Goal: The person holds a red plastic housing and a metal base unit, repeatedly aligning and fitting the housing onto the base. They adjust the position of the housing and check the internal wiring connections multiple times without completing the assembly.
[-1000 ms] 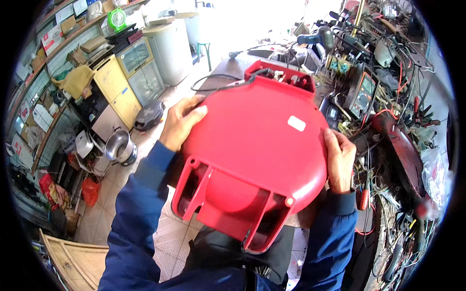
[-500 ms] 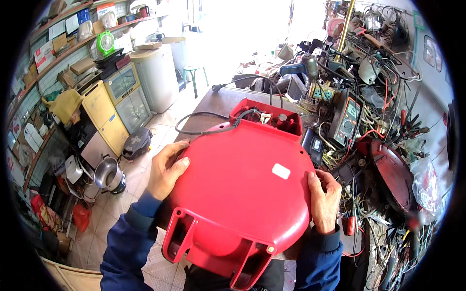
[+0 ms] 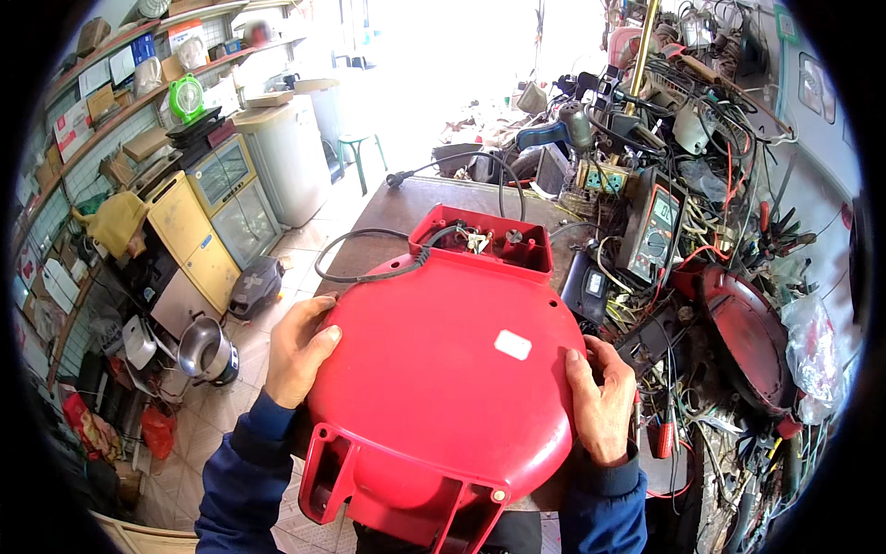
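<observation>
1. Cluttered repair shop: brown worktop [image 3: 420,198] w/ tangled wires at right, tiled floor and shelves at left.
2. Red plastic housing [image 3: 443,369], smooth, rounded dome shape w/ small white sticker; sits over worktop's near edge, directly in front of person. Far end has open rectangular box section showing terminals; near end has ribbed bracket-like frame.
3. Black cord [image 3: 369,272], thin and looped, runs from box section across worktop.
4. Left hand [image 3: 300,351]: fingers together, curled over housing's left rim, thumb lying on top surface.
5. Right hand [image 3: 604,406]: thumb on top, fingers wrapped round right rim; fingertips hidden.
6. Multimeter [image 3: 653,226], dark case, just beyond housing at right. Dark red round lid [image 3: 748,337], scuffed, farther right.
</observation>
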The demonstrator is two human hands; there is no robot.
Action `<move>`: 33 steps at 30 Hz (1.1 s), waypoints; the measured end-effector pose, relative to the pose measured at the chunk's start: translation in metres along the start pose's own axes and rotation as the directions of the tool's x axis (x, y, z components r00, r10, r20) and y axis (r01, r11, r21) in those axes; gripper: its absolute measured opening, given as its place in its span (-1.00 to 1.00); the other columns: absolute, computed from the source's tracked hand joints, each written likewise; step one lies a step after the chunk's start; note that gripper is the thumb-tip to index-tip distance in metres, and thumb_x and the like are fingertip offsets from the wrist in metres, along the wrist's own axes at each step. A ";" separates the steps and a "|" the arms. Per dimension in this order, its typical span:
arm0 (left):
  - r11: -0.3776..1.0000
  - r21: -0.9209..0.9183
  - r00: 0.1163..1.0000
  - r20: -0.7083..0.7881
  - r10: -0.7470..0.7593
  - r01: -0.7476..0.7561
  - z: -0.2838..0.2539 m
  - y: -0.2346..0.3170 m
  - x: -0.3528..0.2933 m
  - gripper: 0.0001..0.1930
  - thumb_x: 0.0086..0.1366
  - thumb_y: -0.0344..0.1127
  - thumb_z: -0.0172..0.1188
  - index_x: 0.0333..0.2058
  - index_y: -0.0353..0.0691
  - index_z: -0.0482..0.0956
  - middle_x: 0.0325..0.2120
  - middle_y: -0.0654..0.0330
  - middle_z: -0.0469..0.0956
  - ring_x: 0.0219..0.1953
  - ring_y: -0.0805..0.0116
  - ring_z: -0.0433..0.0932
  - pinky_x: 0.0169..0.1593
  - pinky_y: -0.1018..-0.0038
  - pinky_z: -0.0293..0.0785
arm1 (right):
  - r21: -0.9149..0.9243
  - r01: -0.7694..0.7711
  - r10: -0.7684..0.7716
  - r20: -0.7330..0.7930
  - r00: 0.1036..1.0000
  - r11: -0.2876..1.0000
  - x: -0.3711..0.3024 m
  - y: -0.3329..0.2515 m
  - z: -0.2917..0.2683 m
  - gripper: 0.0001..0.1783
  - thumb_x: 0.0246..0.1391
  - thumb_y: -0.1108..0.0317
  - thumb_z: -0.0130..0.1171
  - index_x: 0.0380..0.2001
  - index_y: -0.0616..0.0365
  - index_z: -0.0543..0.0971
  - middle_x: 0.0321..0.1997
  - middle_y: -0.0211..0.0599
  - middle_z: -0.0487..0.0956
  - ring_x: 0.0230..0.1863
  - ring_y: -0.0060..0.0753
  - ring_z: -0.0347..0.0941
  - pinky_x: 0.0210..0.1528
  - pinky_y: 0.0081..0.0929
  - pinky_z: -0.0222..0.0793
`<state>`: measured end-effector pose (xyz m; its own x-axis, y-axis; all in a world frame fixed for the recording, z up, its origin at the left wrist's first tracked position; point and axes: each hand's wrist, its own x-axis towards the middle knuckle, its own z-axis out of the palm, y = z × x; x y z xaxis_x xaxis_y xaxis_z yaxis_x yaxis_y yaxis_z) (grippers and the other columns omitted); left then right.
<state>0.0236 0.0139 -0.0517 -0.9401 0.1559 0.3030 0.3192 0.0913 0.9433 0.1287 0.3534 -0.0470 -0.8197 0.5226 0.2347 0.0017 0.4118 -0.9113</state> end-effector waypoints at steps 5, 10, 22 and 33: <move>0.998 0.054 1.000 0.020 0.017 -0.018 -0.003 0.004 -0.001 -0.51 0.29 -0.31 0.24 0.10 -0.51 0.41 0.08 0.00 0.48 0.16 0.28 0.43 0.26 0.39 0.28 | 0.016 0.003 -0.003 -0.006 1.000 1.000 0.000 -0.005 -0.001 -0.50 0.11 0.22 0.26 -0.03 0.46 0.56 -0.26 -0.01 0.70 -0.25 -0.37 0.61 -0.14 -0.40 0.50; 0.989 -0.114 0.994 -0.062 0.089 -0.095 -0.022 0.001 -0.018 -0.54 0.38 -0.24 0.14 0.14 -0.44 0.42 0.18 -0.02 0.44 0.29 0.22 0.35 0.32 0.33 0.21 | -0.029 0.070 -0.070 -0.011 0.997 0.997 0.003 0.006 -0.002 -0.49 0.10 0.16 0.27 -0.07 0.43 0.59 -0.28 0.02 0.69 -0.25 -0.33 0.61 -0.14 -0.37 0.49; 0.732 0.523 0.882 0.085 0.464 -0.436 -0.012 0.032 -0.177 -0.20 -0.08 0.12 0.55 0.03 -0.29 0.52 0.01 -0.06 0.42 0.06 0.12 0.47 0.06 0.29 0.48 | 0.095 0.100 -0.102 0.015 0.995 0.990 0.016 0.028 -0.002 -0.41 0.17 0.02 0.23 -0.11 0.48 0.61 -0.26 -0.03 0.68 -0.25 -0.40 0.57 -0.15 -0.46 0.47; 0.531 0.632 0.743 0.108 0.660 -0.564 -0.009 0.022 -0.178 -0.46 0.01 0.04 0.51 -0.26 -0.29 0.56 0.08 -0.08 0.43 -0.04 0.12 0.56 -0.07 0.32 0.57 | 0.429 0.106 -0.130 0.027 0.991 0.897 0.027 0.041 -0.002 -0.51 0.26 0.06 0.18 -0.19 0.41 0.65 -0.32 -0.35 0.63 -0.36 -0.61 0.43 -0.29 -0.61 0.34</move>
<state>0.1967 -0.0209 -0.0838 -0.4754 0.2826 0.8332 0.7750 0.5827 0.2446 0.1080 0.3859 -0.0772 -0.8278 0.4448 0.3418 -0.3310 0.1047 -0.9378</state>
